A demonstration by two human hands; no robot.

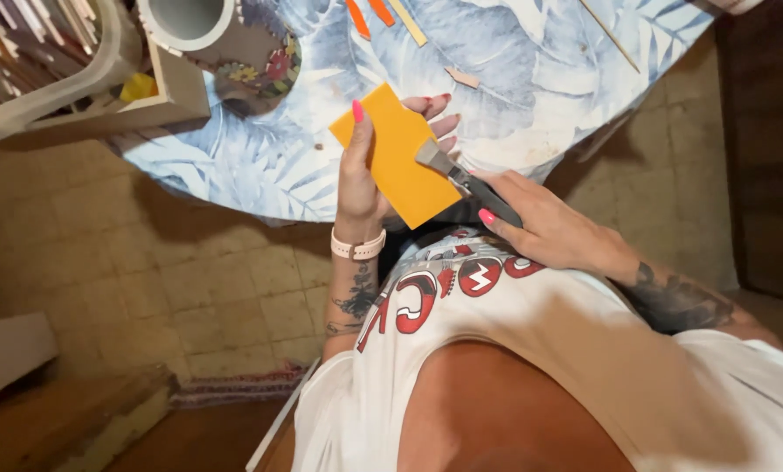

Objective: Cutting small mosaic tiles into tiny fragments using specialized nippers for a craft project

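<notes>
an orange card (398,156), a flat rectangular piece, is held up tilted over the near edge of a round table (531,79) covered in a blue and white leaf-print cloth. the left hand (363,179) grips it from the left side, thumb pressed on the front face and the fingers (438,107) wrapped behind so that their pink-nailed tips show past the card's right edge. the bristles of a flat paintbrush (466,181) touch the card's right edge about halfway down. the right hand (544,227) is closed around the brush's dark handle, pinching it between thumb and fingers, with one pink nail showing beside the handle. a pale watch strap (357,246) circles the left wrist, and both forearms carry dark tattoos. below the hands is the person's white printed shirt (514,323).

farther out on the table lie thin strips: two orange strips (367,14) and a yellowish one (407,21) near the top edge, a small tan scrap (463,77) just beyond the card, and a thin wooden stick (608,35) towards the upper right. at the upper left stands a pale cylinder (201,24) beside a round piece with a flower pattern (265,70), next to a light wooden rack (77,83) holding many slats. the floor (199,262) below the table is worn beige tile, with a strip of fringed rug (234,386) at the lower left
</notes>
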